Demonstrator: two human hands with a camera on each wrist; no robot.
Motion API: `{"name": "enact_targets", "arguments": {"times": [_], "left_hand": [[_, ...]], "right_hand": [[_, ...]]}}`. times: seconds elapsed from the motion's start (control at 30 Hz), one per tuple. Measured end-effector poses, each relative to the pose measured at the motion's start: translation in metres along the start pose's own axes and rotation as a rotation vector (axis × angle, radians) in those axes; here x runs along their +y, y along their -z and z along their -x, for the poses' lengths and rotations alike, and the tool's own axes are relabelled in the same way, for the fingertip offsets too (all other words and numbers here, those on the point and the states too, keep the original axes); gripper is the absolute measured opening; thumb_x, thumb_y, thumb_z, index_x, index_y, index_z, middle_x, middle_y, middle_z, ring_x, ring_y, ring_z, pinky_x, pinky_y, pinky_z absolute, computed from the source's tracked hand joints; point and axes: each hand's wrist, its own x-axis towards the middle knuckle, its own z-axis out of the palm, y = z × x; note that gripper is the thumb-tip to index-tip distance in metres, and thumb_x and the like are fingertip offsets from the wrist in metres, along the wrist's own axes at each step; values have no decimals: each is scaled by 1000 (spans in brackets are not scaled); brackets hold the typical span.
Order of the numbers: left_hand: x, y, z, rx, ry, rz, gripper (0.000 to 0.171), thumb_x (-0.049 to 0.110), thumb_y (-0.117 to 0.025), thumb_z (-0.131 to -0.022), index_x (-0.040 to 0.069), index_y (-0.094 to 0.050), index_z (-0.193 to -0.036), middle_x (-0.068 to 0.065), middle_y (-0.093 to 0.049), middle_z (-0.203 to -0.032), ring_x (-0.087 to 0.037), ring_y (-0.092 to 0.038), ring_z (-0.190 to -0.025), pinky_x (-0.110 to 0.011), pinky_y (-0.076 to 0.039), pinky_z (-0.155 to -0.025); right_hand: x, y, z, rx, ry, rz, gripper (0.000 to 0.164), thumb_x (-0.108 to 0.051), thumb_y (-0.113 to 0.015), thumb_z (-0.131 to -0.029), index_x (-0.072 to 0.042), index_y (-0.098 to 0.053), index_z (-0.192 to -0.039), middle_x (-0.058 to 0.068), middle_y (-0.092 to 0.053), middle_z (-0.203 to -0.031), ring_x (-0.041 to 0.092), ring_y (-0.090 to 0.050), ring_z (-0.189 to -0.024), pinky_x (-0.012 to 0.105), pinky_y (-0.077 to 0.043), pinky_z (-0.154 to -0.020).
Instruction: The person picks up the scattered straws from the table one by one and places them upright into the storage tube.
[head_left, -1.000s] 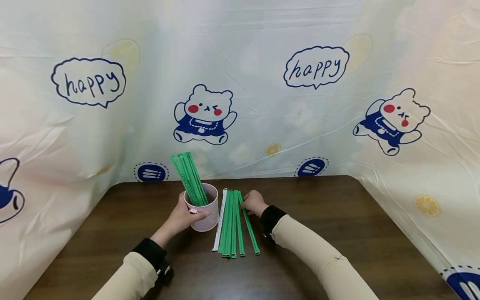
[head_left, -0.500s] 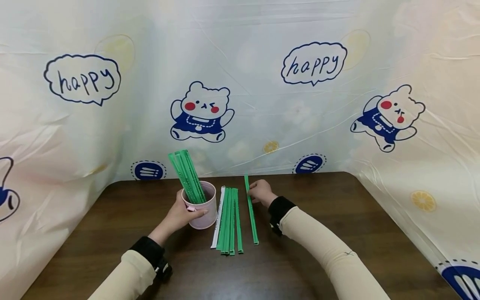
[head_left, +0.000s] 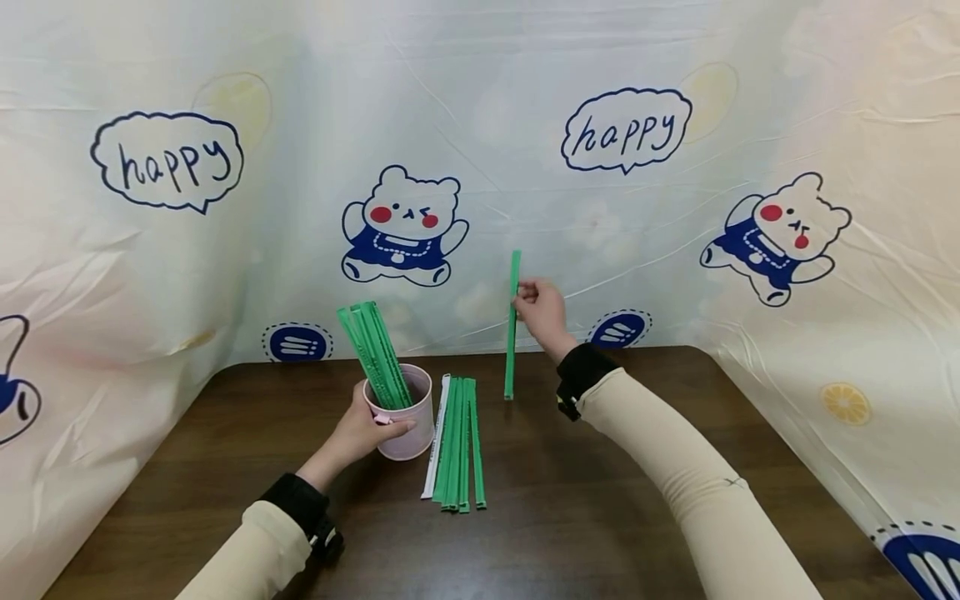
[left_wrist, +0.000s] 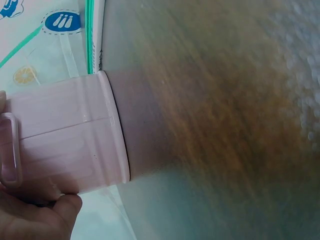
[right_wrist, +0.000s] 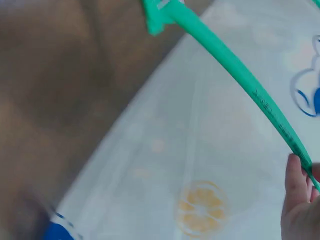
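My left hand (head_left: 356, 428) grips a pink cup (head_left: 412, 435) standing on the table, its thumb lying across the front near the rim. A bundle of green paper-wrapped straws (head_left: 377, 354) leans leftward out of the cup. In the left wrist view, the cup (left_wrist: 65, 145) shows a small wire loop on its side. My right hand (head_left: 543, 310) pinches one green wrapped straw (head_left: 511, 354), raised almost upright over the table's back part. The right wrist view shows black print along this straw (right_wrist: 235, 70). Beside the cup lie several green wrapped straws (head_left: 456, 446), with a white wrapped straw (head_left: 437, 442) at their left.
The brown wooden table (head_left: 585, 517) ends at a back edge just behind the cup. A pale printed curtain (head_left: 510, 192) with bears and "happy" bubbles hangs behind and at both sides.
My right hand has drawn one green straw away from the row to the right, then lifted it up off the table. My left hand stays on the cup.
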Motion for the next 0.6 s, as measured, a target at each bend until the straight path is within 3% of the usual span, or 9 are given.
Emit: {"name": "enact_targets", "arguments": {"times": [0.17, 0.4, 0.6], "left_hand": [[-2, 0, -1, 6, 9, 7, 104, 24, -80, -88, -7, -5, -154, -33, -30, -153, -50, -42, -139, -69, -34, -117], [-3, 0, -2, 7, -5, 1, 104, 25, -80, -88, -7, -6, -153, -34, -32, -152, -50, -44, -137, -69, -36, -116], [-3, 1, -2, 0, 0, 9, 103, 24, -80, -88, -7, -7, -153, -33, -34, -151, -49, -44, -137, -68, -38, -116]], "right_hand": [[-32, 2, -11, 67, 82, -82, 38, -2, -58, -100, 4, -56, -137, 14, -60, -111, 13, -57, -95, 31, -62, -89], [-70, -15, -14, 104, 178, -142, 36, -3, -61, -100, 3, -58, -135, 18, -62, -115, 22, -61, -103, 34, -62, -90], [-96, -40, -12, 57, 211, -173, 36, -4, -61, -100, 3, -57, -136, 19, -63, -116, 23, -61, -104, 34, -61, -90]]}}
